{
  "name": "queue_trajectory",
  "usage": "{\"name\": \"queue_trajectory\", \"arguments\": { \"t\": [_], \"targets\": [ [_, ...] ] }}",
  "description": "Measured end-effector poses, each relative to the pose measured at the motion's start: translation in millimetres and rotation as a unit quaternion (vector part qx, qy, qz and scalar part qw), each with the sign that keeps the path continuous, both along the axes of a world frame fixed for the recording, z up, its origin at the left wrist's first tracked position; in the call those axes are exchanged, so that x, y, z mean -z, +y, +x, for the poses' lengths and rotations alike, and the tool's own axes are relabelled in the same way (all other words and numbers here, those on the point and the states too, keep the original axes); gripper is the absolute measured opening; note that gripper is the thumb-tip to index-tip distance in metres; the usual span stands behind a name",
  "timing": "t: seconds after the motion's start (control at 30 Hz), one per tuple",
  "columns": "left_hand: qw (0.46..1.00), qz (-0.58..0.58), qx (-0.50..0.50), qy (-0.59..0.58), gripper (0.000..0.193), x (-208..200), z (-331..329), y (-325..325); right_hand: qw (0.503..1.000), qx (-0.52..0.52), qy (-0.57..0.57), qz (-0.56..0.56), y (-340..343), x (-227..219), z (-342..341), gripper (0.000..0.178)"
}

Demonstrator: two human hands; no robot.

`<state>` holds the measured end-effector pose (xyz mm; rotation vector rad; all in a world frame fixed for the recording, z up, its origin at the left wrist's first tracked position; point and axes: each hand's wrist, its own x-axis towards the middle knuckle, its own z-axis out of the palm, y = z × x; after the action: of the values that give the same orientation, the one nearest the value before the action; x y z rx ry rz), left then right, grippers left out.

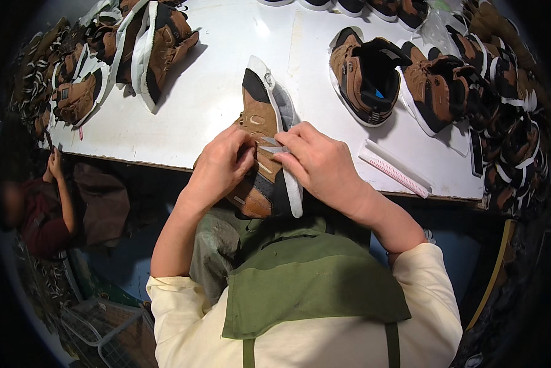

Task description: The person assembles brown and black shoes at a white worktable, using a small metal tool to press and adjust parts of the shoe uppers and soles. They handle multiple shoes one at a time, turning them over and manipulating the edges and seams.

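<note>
A brown shoe with a black toe cap and white sole lies on its side across the table's near edge, its toe pointing away from me. My left hand is closed in a pinch against the shoe's upper; what its fingertips hold is hidden. In my right hand is a small pair of thread snips. Their silver blades point left over the side of the shoe, spread apart, close to my left fingertips. The right fingers rest near the sole.
Brown and black shoes stand on the white table, including a pair at left and a shoe at right. A long clear case with reddish marks lies near the right front edge. Another person's hand shows at far left.
</note>
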<state>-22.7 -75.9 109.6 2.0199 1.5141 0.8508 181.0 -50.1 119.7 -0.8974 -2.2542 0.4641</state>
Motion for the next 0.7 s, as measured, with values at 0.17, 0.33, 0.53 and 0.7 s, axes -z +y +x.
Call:
{"name": "queue_trajectory", "arguments": {
  "t": [0.17,0.33,0.53,0.7],
  "targets": [
    [1.0,0.01,0.017,0.013,0.01,0,-2,2,0.987,0.009,-0.085,0.139,1,0,-9,0.011],
    [1.0,0.014,0.018,0.013,0.009,1,-2,3,0.977,0.007,-0.144,0.154,0,2,-18,0.017],
    [1.0,0.02,0.015,0.008,0.01,3,-2,3,0.977,0.015,-0.164,0.134,0,2,-18,0.014],
    [1.0,0.022,0.014,0.007,0.009,3,-1,3,0.975,0.026,-0.127,0.179,1,7,-21,0.003]
  ]
}}
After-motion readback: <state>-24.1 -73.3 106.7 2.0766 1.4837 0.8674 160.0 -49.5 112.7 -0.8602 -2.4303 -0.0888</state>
